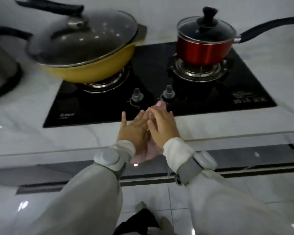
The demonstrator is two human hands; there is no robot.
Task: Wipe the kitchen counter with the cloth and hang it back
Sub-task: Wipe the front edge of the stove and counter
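A pink cloth (147, 156) lies over the front edge of the white marble counter (58, 138), mostly hidden under both hands; a small pink tip shows near the stove knobs. My left hand (134, 131) lies flat on the cloth with fingers spread. My right hand (161, 124) presses on it just beside, overlapping the left fingers. Both hands sit at the front edge of the black glass hob (159, 92).
A yellow wok with a glass lid (85, 53) sits on the left burner, a red saucepan with a lid and long handle (204, 46) on the right. Two knobs (137, 96) stand just beyond my hands. A metal appliance (2, 65) is at far left.
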